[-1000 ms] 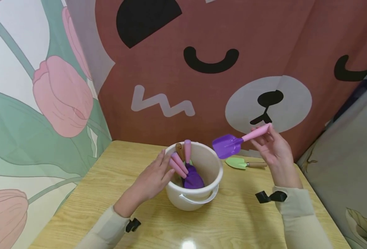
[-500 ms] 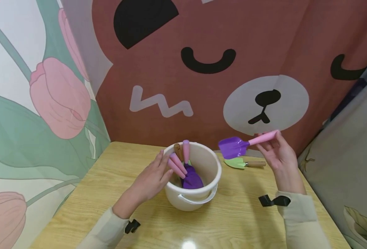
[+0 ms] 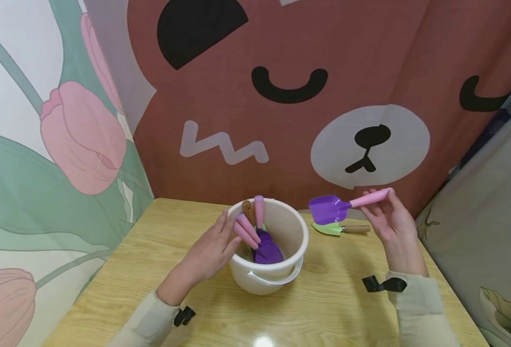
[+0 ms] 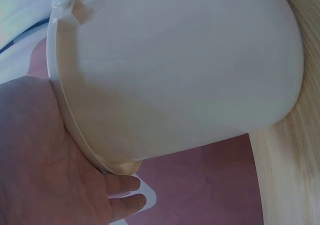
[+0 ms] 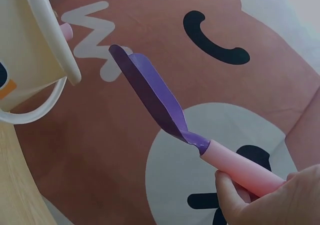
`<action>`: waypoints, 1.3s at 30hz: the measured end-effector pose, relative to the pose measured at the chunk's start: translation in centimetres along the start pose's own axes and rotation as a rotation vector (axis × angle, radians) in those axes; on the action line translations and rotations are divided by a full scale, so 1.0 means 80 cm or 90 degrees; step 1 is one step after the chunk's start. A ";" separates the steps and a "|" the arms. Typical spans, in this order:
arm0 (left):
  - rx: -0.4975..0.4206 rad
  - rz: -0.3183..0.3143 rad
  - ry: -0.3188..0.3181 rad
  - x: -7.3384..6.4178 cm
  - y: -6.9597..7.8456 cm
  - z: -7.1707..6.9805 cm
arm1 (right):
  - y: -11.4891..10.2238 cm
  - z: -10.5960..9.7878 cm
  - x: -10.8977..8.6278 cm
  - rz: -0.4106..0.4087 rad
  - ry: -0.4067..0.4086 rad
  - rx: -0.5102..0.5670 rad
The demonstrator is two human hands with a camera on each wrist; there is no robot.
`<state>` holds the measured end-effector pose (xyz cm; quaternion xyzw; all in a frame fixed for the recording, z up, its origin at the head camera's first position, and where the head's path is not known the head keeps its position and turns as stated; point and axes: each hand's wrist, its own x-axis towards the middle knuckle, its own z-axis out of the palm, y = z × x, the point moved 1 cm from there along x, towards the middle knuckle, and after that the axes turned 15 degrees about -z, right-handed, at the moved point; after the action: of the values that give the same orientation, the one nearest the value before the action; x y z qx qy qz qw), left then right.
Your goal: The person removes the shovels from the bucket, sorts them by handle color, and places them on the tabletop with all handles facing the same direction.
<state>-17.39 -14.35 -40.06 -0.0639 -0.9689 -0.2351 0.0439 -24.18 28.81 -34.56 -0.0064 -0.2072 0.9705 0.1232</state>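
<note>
My right hand [image 3: 396, 226] pinches a toy shovel by the end of its pink handle [image 5: 245, 170]. The shovel's purple blade [image 3: 327, 209] points left, held up between the bucket and the back curtain. A white bucket [image 3: 296, 255] stands upright on the table, its handle hanging down at the front. My left hand [image 3: 212, 246] rests on the bucket's left rim with fingers fairly straight; in the left wrist view the palm [image 4: 35, 150] lies along the rim. Inside the bucket are pink-handled tools [image 3: 248, 230], a purple blade [image 3: 268, 250] and a wooden handle [image 3: 248, 211].
A green trowel [image 3: 355, 229] with a wooden handle lies on the wooden table [image 3: 325, 303] to the right of the bucket, partly overlapped by the purple blade in the head view. A brown bear-print curtain [image 3: 221, 178] hangs behind, with a tulip-print one [image 3: 82, 140] at left.
My right hand has moved the shovel to the right and slightly down, away from the bucket. The left hand has stayed on the rim, and the bucket has not moved.
</note>
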 end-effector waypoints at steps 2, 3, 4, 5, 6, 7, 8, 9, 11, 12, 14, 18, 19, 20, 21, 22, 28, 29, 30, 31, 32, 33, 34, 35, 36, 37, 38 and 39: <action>0.000 0.002 -0.001 0.000 0.000 0.000 | -0.001 -0.003 0.000 -0.001 0.011 0.000; -0.001 0.003 0.000 0.000 0.000 0.000 | -0.001 -0.005 0.001 -0.003 0.019 -0.002; -0.001 0.005 0.001 0.000 0.000 -0.001 | -0.001 -0.007 0.001 -0.006 0.026 -0.003; -0.003 0.006 0.001 0.000 0.000 -0.001 | -0.001 -0.008 0.001 -0.010 0.035 -0.006; -0.004 0.006 0.001 0.000 0.000 -0.001 | -0.001 -0.009 0.001 -0.012 0.042 -0.005; -0.005 0.007 0.001 0.000 0.000 -0.001 | -0.002 -0.011 0.000 -0.013 0.049 -0.003; -0.005 0.007 0.000 0.000 0.000 -0.001 | -0.002 -0.013 0.000 -0.013 0.056 -0.002; -0.005 0.006 0.000 0.000 0.000 -0.001 | -0.002 -0.015 0.000 -0.012 0.062 -0.002; -0.004 0.005 -0.001 0.000 -0.001 -0.002 | -0.002 -0.018 0.000 -0.007 0.072 0.001; -0.002 0.005 -0.001 0.000 -0.001 -0.002 | -0.001 -0.020 0.000 -0.005 0.077 0.002; 0.000 0.005 -0.001 0.000 -0.001 -0.002 | 0.000 -0.025 0.001 -0.002 0.087 -0.003; -0.005 0.006 -0.002 0.001 0.000 -0.002 | 0.000 -0.035 0.001 -0.002 0.102 -0.009; -0.006 0.005 -0.003 0.001 0.001 -0.002 | 0.000 -0.037 0.001 -0.001 0.105 -0.009; -0.007 0.005 -0.002 0.001 0.001 -0.002 | 0.000 -0.040 0.001 -0.002 0.110 -0.010; -0.008 0.004 -0.003 0.000 0.001 -0.002 | 0.000 -0.042 0.001 -0.002 0.114 -0.008; -0.008 0.004 -0.003 0.000 0.002 -0.002 | 0.000 -0.045 0.001 0.002 0.116 -0.003; -0.004 -0.005 -0.010 0.000 0.002 -0.002 | -0.002 -0.061 0.002 0.015 0.128 0.001; -0.003 -0.006 -0.011 0.000 0.002 -0.002 | -0.002 -0.064 0.002 0.016 0.129 -0.002; -0.003 -0.006 -0.010 0.000 0.001 -0.002 | -0.003 -0.066 0.003 0.020 0.128 0.000; -0.003 -0.005 -0.009 0.000 0.001 -0.001 | -0.003 -0.069 0.003 0.023 0.130 0.001; -0.004 -0.005 -0.009 0.000 0.001 -0.001 | -0.004 -0.071 0.003 0.024 0.132 -0.003; -0.005 -0.004 -0.007 0.000 0.001 -0.001 | -0.005 -0.074 0.004 0.024 0.135 -0.005; -0.006 -0.005 -0.007 0.000 0.001 -0.001 | -0.005 -0.076 0.004 0.027 0.135 -0.003; -0.007 -0.005 -0.006 0.000 0.001 -0.001 | -0.006 -0.078 0.004 0.029 0.139 0.000; -0.007 -0.006 -0.006 0.000 0.001 -0.001 | -0.006 -0.080 0.005 0.029 0.145 -0.002; -0.007 -0.006 -0.006 0.000 0.001 -0.001 | -0.007 -0.082 0.005 0.028 0.152 -0.004; -0.008 -0.006 -0.006 0.000 0.001 -0.001 | -0.007 -0.084 0.005 0.025 0.158 -0.005; -0.008 -0.006 -0.006 0.000 0.001 -0.001 | -0.008 -0.086 0.006 0.024 0.162 -0.003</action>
<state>-17.38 -14.31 -39.95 -0.0606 -0.9678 -0.2411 0.0382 -24.02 32.24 -40.56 -0.1338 -0.1923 0.9634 0.1304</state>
